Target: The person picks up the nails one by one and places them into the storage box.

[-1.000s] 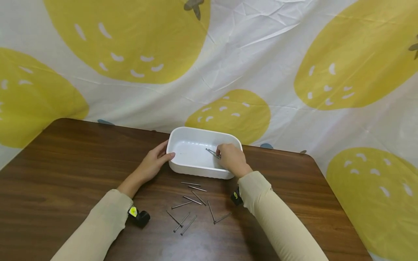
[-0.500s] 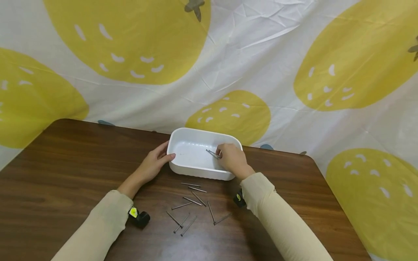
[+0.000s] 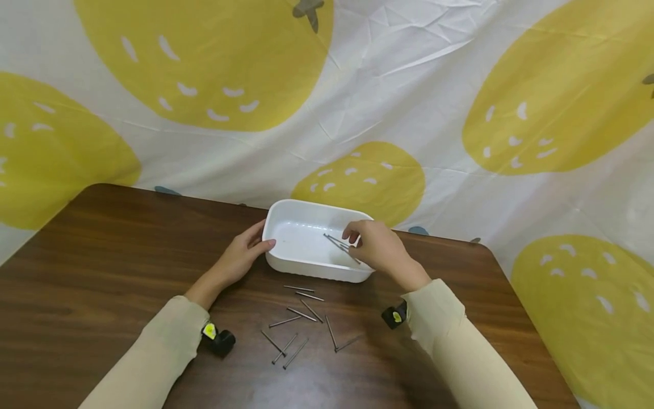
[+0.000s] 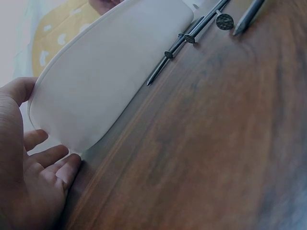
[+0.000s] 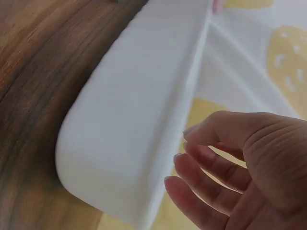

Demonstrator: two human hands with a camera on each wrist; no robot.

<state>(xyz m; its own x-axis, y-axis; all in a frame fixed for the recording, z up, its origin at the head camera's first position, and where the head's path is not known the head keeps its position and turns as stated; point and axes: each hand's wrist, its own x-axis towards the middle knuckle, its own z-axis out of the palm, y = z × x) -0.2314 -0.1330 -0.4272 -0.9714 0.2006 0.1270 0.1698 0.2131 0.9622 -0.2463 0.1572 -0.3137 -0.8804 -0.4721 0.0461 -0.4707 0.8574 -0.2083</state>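
A white plastic bin (image 3: 301, 268) stands near the back of the wooden table. My left hand (image 3: 239, 254) grips its left end, with the thumb over the rim and the fingers along the outer wall, as the left wrist view also shows. Over the bin's right end is my right hand (image 3: 378, 245), its fingers loosely bent and nothing between them in the right wrist view (image 5: 240, 167). A few steel nails (image 3: 337, 243) lie inside the bin just below these fingertips. On the table before the bin, several loose nails (image 3: 301, 314) lie scattered, some crossing.
The dark wooden table (image 3: 128, 272) runs back to a hanging cloth (image 3: 439, 113) with large yellow fruit shapes. The bin's back side is close to this cloth. A black wrist camera (image 3: 221, 343) sits under the left sleeve, another (image 3: 394, 316) under the right.
My right hand has let go of the nails, which now lie in the bin, and has drawn back to the right with its fingers spread. My left hand stays on the bin.
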